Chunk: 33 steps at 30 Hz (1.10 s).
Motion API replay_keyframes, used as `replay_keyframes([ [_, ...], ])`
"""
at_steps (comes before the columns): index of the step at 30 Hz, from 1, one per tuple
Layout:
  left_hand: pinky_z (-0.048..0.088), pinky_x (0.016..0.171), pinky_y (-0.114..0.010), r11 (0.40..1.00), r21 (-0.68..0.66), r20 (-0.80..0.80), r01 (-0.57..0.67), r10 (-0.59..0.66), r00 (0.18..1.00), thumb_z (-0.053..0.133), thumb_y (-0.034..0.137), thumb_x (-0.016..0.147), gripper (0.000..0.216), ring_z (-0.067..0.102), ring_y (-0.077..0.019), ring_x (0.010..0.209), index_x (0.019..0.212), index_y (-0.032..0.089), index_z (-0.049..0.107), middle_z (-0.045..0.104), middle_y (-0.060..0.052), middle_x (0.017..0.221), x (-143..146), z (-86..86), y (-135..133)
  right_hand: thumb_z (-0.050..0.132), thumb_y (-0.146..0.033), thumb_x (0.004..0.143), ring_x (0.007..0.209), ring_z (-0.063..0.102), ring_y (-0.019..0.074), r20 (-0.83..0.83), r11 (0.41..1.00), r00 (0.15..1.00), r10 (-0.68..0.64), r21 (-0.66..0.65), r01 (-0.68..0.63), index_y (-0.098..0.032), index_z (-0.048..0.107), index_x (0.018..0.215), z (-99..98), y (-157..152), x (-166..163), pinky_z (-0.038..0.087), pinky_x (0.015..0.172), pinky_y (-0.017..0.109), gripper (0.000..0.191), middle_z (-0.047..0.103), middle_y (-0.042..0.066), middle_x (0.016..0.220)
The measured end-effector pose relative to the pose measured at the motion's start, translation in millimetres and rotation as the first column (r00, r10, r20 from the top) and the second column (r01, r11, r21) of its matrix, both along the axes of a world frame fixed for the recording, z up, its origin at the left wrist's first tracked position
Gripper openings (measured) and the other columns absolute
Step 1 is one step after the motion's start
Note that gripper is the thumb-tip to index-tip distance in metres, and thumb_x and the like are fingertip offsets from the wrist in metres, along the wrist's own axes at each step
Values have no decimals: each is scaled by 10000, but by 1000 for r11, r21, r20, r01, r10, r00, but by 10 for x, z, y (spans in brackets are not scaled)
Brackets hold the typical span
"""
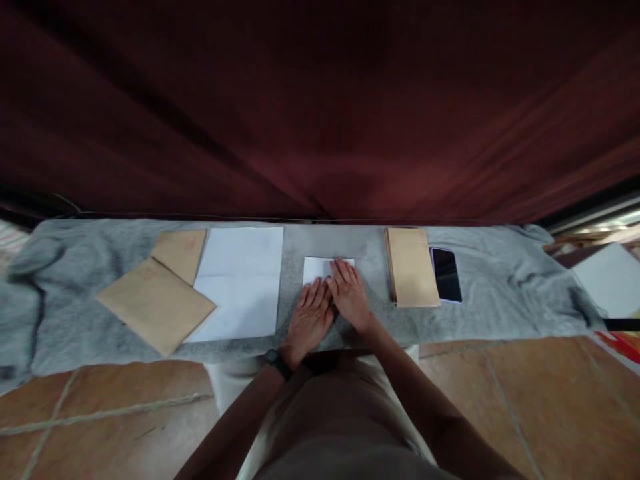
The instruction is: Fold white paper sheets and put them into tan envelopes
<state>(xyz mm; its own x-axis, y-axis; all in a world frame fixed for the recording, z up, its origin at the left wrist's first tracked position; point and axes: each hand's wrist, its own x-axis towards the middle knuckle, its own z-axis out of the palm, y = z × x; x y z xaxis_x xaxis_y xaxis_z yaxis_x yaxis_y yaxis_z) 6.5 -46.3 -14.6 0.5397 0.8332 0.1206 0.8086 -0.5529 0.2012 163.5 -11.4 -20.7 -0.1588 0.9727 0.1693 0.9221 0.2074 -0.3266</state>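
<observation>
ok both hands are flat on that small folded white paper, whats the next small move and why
Probably lift the right hand and reach for the stack of brown envelopes beside it, left hand holding the folded paper flat: the paper looks already folded small and both hands rest on it.

This looks like a room in a home rather than an office. The work surface is a grey felt cloth spread straight over what appears to be a floor of terracotta tiles with pale grout lines, and a heavy dark red curtain hangs behind it. The stationery laid out (loose brown envelopes, a neat envelope stack, a white sheet, a small folded paper) and a phone make it an improvised desk.
</observation>
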Motion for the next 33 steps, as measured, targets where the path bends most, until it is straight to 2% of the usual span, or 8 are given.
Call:
replay_keyframes([
  [7,250,1280,-460,998,-16,63,-58,59,996,339,209,1007,557,265,-233,1555,1547,85,399,392,-128,1627,8,10,36,389,-367,1083,1531,307,296,70,993,991,-113,37,111,-176,392,1575,-126,-52,17,259,1233,526,528,339,151,1646],
  [12,231,1277,-499,986,-49,83,-162,166,983,312,249,1027,552,263,-257,1555,1547,80,387,384,-146,1629,37,-50,294,411,-402,1075,1513,336,327,99,984,981,-169,80,162,-161,388,1575,-153,-85,7,243,1217,568,556,330,185,1643],
  [18,243,1263,-505,964,-10,112,-264,264,958,342,340,1034,603,232,-298,1562,1567,57,335,339,-180,1646,69,-150,546,416,-409,1071,1495,358,335,132,974,969,-210,109,197,-141,408,1563,-169,-100,-17,263,1204,558,560,331,209,1638],
  [28,224,1264,-528,964,-16,95,-265,265,960,354,426,1037,664,185,-340,1570,1580,45,312,306,-180,1661,75,-159,537,412,-448,1068,1497,358,343,146,966,957,-251,106,237,-173,411,1566,-206,-105,-38,267,1197,574,569,311,205,1648],
  [33,226,1259,-547,965,-24,112,-261,262,959,354,402,1032,660,185,-340,1570,1582,42,301,301,-189,1660,78,-163,543,366,-405,1080,1489,375,325,133,963,957,-258,120,242,-164,418,1561,-194,-112,-36,282,1195,564,540,354,194,1631],
])
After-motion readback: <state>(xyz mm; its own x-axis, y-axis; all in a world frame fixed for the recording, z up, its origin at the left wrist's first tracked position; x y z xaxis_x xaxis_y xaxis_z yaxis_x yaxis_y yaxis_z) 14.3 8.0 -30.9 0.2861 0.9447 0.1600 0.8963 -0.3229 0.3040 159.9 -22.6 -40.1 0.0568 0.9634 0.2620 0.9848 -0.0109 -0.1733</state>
